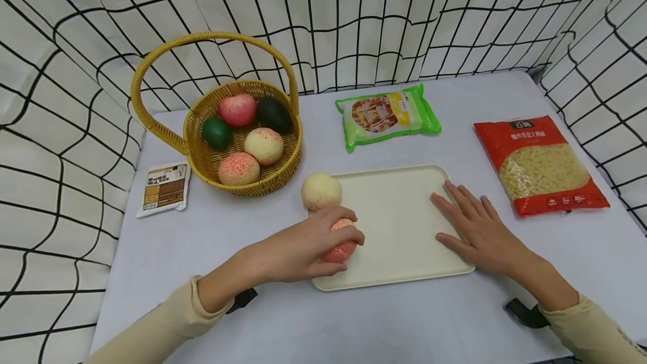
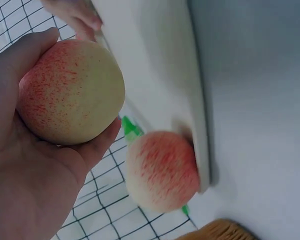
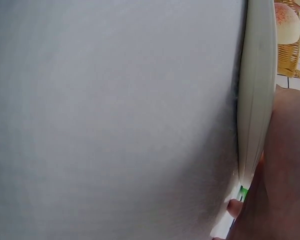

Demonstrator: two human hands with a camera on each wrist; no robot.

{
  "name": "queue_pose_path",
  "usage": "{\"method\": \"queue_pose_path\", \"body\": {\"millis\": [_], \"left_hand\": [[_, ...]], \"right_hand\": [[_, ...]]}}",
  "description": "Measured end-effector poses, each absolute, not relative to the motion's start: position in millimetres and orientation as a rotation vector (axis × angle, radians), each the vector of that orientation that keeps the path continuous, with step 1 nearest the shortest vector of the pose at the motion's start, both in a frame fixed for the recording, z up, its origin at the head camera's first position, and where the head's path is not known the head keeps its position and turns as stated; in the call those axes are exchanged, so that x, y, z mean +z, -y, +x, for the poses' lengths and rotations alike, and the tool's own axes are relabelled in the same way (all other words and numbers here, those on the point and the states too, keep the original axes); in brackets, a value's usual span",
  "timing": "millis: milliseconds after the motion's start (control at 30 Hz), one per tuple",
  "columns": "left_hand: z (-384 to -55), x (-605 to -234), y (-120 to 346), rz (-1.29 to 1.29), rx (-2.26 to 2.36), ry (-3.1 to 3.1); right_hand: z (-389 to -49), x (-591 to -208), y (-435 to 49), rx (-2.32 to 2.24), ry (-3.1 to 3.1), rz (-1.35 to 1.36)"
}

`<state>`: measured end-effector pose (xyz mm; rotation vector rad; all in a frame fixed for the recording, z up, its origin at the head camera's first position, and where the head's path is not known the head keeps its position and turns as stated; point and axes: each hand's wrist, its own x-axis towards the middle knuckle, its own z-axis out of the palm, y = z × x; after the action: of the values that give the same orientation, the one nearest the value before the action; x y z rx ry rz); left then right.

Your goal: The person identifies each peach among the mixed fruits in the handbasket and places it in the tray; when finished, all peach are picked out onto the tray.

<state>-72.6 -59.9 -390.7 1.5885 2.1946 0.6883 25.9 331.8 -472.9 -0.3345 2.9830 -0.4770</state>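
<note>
My left hand [image 1: 308,246] grips a peach [image 1: 340,249] over the left side of a cream tray [image 1: 399,223]. The left wrist view shows this peach [image 2: 72,92] with red speckles on one side, fingers and thumb around it. A second, paler peach [image 1: 321,189] sits at the tray's far left corner; its redder side [image 2: 162,172] faces the left wrist camera. On the tray's right edge, my right hand [image 1: 480,235] rests with its fingers straight and spread, holding nothing. The right wrist view shows that hand [image 3: 285,150] against the tray's side wall [image 3: 257,90].
Behind on the left stands a yellow wicker basket [image 1: 192,153] with a tall handle, holding several fruits. A brown-and-white packet [image 1: 165,189] lies beside it. Beyond the tray lies a green bag [image 1: 389,115]; a red pasta bag [image 1: 543,167] lies right. Black netting encloses the table.
</note>
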Motion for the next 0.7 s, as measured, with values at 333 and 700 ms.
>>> {"method": "queue_pose_path", "body": {"millis": [333,700], "left_hand": [[-64.2,-409.0,57.3,1.553,0.568,-2.17],[-69.0,-416.5,53.7,1.467,0.571,-2.154]], "right_hand": [[24.6,-471.1,-331.2,-0.471,-2.975,-0.326],[25.1,-471.3,-330.4,-0.479,-2.976,-0.33]]}}
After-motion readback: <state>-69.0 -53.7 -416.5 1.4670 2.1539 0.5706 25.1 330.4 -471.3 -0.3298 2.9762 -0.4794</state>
